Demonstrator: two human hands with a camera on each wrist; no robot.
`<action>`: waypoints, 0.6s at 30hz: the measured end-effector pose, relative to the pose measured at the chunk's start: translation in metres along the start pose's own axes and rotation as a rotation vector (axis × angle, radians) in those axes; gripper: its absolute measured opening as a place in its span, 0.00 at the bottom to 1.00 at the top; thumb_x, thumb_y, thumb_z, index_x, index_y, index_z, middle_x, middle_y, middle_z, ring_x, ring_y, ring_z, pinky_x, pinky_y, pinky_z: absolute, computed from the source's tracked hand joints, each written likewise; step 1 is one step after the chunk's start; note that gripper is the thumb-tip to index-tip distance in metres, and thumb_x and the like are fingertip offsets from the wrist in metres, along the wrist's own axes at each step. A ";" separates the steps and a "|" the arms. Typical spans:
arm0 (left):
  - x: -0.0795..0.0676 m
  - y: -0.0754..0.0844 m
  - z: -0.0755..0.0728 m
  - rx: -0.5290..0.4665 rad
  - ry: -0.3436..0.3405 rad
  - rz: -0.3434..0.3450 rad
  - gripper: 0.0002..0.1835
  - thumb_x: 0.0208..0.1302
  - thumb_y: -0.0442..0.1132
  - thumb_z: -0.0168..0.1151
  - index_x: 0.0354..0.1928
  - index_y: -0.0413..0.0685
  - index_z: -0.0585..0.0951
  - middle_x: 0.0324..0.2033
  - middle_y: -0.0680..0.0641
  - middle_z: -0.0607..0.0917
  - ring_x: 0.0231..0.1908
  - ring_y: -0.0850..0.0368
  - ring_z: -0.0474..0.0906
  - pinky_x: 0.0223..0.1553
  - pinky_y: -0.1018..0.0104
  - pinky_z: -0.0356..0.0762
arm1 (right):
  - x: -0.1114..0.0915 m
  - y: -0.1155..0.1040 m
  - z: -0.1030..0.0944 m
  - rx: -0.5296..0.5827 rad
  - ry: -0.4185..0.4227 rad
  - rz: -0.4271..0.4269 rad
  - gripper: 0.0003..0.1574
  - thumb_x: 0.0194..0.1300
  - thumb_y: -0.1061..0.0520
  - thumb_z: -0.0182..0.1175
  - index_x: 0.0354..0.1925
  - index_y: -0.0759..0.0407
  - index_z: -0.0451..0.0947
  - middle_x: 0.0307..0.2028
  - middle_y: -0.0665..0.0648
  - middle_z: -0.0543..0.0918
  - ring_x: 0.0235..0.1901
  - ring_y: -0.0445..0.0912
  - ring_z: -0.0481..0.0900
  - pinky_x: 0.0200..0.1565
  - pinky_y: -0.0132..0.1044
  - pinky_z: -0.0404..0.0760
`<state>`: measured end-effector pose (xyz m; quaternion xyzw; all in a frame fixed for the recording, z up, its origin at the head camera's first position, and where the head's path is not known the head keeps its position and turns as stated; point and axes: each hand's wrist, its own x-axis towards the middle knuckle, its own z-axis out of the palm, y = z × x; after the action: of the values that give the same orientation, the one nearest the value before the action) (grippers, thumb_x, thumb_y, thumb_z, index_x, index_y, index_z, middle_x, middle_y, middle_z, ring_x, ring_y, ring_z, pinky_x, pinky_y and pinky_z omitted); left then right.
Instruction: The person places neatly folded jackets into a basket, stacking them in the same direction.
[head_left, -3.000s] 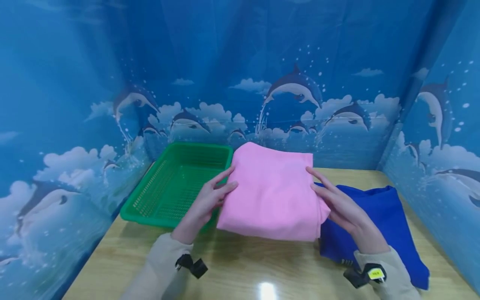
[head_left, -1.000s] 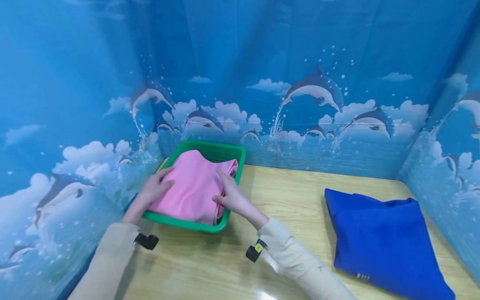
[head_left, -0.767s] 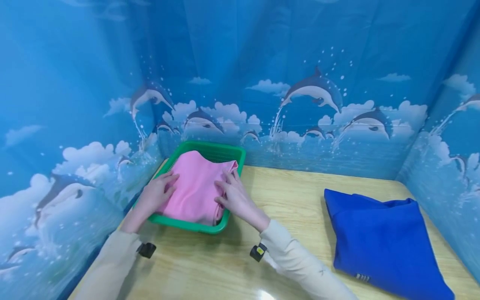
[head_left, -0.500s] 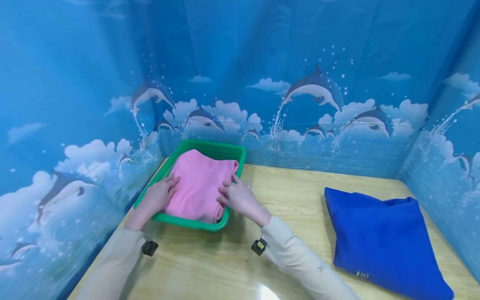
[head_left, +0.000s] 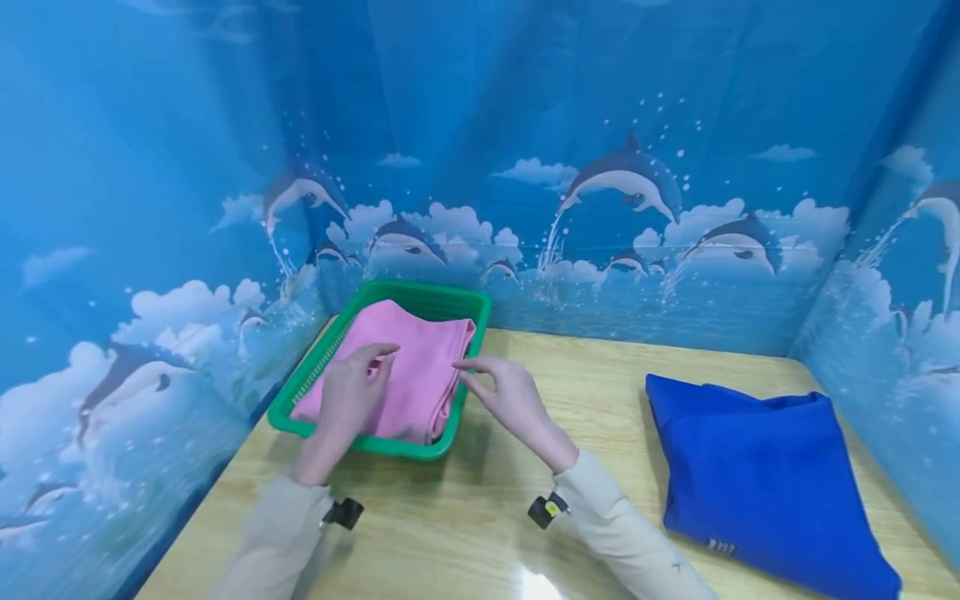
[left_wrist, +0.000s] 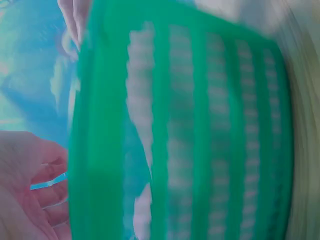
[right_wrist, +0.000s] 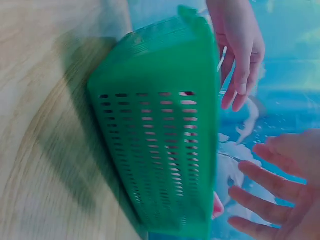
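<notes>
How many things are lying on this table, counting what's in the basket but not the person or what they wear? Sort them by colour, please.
Green: 1, the basket
Pink: 1, the folded pink cloth in the basket
Blue: 1, the folded blue cloth on the right
Total: 3 in sight

Basket (left_wrist: pixel 102 150) blurred in left-wrist view

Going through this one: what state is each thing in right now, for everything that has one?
pink cloth: folded, lying inside the basket
green basket: upright, uncovered, on the table
blue cloth: folded, lying right of the basket
left hand: above the pink cloth, holding nothing
right hand: near the basket's right rim, holding nothing
table: partly covered
</notes>
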<state>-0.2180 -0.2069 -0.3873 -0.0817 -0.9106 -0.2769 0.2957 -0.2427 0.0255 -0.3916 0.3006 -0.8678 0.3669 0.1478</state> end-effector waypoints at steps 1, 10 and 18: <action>0.000 0.008 0.003 -0.030 0.014 0.003 0.11 0.64 0.40 0.57 0.45 0.49 0.83 0.38 0.46 0.86 0.32 0.54 0.83 0.30 0.58 0.80 | -0.003 0.001 -0.006 0.029 0.026 0.013 0.13 0.64 0.51 0.57 0.46 0.47 0.82 0.42 0.46 0.84 0.40 0.40 0.82 0.42 0.39 0.80; 0.003 0.063 0.036 -0.213 0.046 0.049 0.09 0.63 0.37 0.57 0.41 0.48 0.84 0.33 0.51 0.86 0.28 0.61 0.82 0.28 0.70 0.80 | -0.037 0.025 -0.059 0.072 0.150 0.125 0.13 0.66 0.50 0.55 0.47 0.43 0.80 0.40 0.44 0.84 0.33 0.37 0.83 0.33 0.30 0.82; 0.004 0.114 0.081 -0.267 -0.060 0.114 0.09 0.65 0.39 0.55 0.43 0.50 0.83 0.33 0.53 0.86 0.28 0.65 0.81 0.27 0.76 0.78 | -0.080 0.055 -0.122 -0.067 0.167 0.259 0.18 0.66 0.44 0.52 0.52 0.42 0.77 0.43 0.47 0.84 0.37 0.41 0.83 0.35 0.36 0.82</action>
<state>-0.2257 -0.0676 -0.3873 -0.1802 -0.8679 -0.3759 0.2701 -0.2105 0.1773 -0.3759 0.1493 -0.8957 0.3778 0.1810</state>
